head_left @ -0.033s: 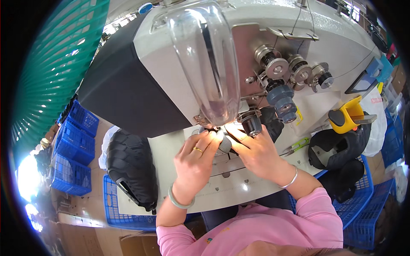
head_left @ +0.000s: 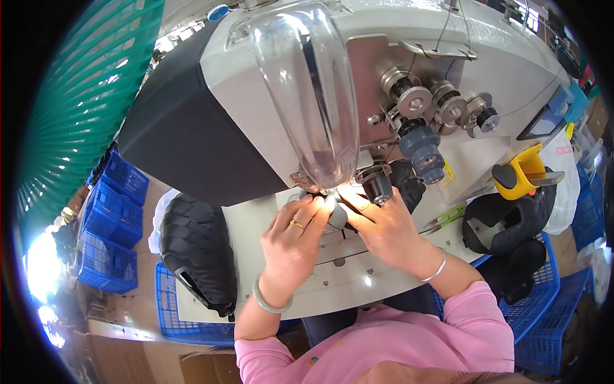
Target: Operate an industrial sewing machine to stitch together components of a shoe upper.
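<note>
A small grey textured fabric piece (head_left: pixel 337 218) with dark edges lies under the head of a sewing machine (head_left: pixel 243 70), in the bright light by the needle area. From its left side, my left hand (head_left: pixel 291 240) presses it with the fingertips drawn together. My right hand (head_left: pixel 387 229) grips the same piece from the right, thumb and fingers bent toward the left hand's fingertips. The needle and much of the piece are hidden behind my fingers and the clear plastic guard (head_left: pixel 275 64).
Left on the white table (head_left: pixel 256 256) lies a black ridged shell-like bag (head_left: pixel 195 253). Green-handled snips (head_left: pixel 448 217), a yellow holder (head_left: pixel 517 174) and a black moulded piece (head_left: pixel 492 221) are at right. Blue crates (head_left: pixel 112 211) stand at left; a green fan guard (head_left: pixel 89 83) is upper left.
</note>
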Demonstrator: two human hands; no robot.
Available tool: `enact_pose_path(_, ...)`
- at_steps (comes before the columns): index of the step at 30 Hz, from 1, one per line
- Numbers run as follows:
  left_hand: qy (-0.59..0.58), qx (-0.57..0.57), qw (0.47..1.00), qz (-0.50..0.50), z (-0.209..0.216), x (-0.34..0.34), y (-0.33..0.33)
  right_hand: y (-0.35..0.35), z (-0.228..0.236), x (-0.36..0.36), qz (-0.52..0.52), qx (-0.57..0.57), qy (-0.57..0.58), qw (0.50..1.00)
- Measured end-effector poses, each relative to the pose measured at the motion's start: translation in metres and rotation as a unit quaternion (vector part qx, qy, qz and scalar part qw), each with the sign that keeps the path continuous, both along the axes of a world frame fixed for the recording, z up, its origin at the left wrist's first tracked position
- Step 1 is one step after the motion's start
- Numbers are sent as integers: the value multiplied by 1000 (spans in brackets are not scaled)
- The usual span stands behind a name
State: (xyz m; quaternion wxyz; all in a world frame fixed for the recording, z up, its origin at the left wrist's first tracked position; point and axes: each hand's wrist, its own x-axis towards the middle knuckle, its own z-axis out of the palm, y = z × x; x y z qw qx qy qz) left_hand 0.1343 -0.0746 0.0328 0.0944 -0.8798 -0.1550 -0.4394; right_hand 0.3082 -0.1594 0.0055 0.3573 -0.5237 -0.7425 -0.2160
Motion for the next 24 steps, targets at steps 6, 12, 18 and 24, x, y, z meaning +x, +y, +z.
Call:
enact_pose_path(6,13,-5,1000,5,2,1,-2,1,-1,-3,-20,-3,-10,1000)
enact_pose_path(12,30,14,999,43,-4,1,-8,2,-9,-3,-11,19,12,1000)
enact_pose_path(18,-54,-147,988,9,-2,-1,-6,-2,-16,-2,29,18,20,999)
enact_pose_path(24,-58,-54,996,32,-14,6,-14,-2,-20,-10,15,17,27,999)
